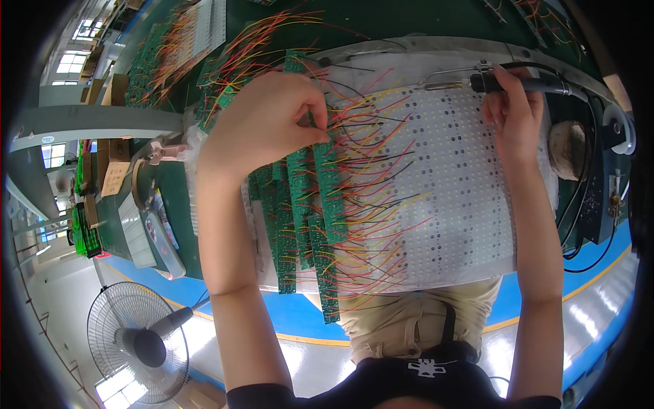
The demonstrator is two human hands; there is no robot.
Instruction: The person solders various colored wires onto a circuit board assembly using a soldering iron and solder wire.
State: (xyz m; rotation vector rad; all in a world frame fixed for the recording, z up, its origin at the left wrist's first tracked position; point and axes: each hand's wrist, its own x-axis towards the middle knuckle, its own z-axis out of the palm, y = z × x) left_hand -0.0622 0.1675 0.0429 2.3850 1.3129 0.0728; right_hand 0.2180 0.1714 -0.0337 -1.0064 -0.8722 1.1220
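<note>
My left hand [276, 112] is closed in a pinch over the far end of a narrow green circuit board [331, 194]. Its fingertips touch the area where thin wires leave the board; what they hold is too small to make out. Red, yellow and black wires [378, 160] fan out to the right from several such boards, which lie side by side. Fingers of my right hand [516, 112] are wrapped around the black handle of a soldering iron [487, 83]. The iron's metal tip points left, with a thin metal guide tube above it, over a white perforated panel [449, 184].
More wired boards [153, 68] lie at the far left. A round brown block [567, 150] and a dark box with a white spool [618, 129] stand at the right, cables hanging beside them. A phone [163, 242] lies at the left edge; a fan [139, 344] stands beyond.
</note>
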